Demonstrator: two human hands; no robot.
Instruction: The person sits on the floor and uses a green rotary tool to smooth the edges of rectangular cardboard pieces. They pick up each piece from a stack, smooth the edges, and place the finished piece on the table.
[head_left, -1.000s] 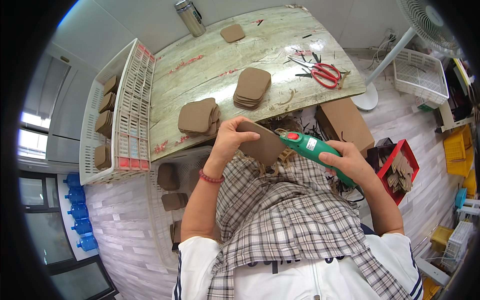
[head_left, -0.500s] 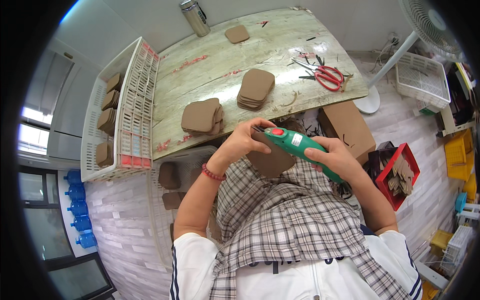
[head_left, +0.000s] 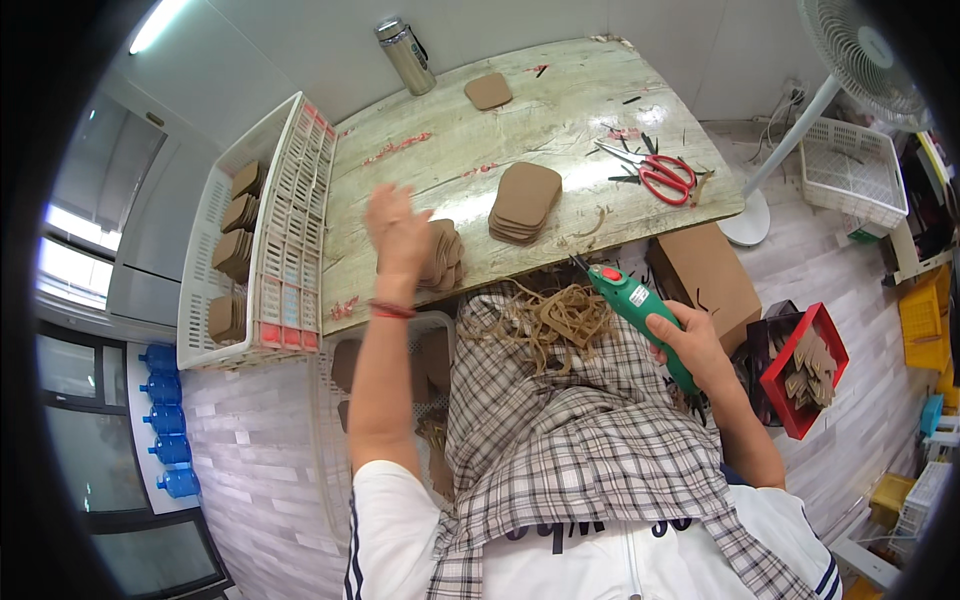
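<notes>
My right hand [head_left: 690,345] is wrapped round the green body of cordless electric scissors [head_left: 640,305], which have a red button and a dark tip pointing to the table's front edge. My left hand [head_left: 397,232], blurred by motion, is over the left stack of brown rounded pieces [head_left: 443,258] and partly hides it. Its fingers look stretched apart, and no piece shows in them. To the right stands another stack of brown pieces [head_left: 526,200]. A heap of thin tan offcut strips [head_left: 565,318] lies on the checked apron [head_left: 560,440] over my lap.
On the table [head_left: 400,180] are red-handled scissors [head_left: 665,178], dark scraps, a single brown piece [head_left: 488,91] and a steel flask [head_left: 406,58]. A white crate [head_left: 290,240] with brown stacks stands left. Right are a cardboard box [head_left: 705,285], a red box [head_left: 805,370] and a fan [head_left: 865,60].
My left hand has moved left and away from me to the left stack, and the brown piece it held over my lap is gone from there. The electric scissors have tilted, uncovering the strips.
</notes>
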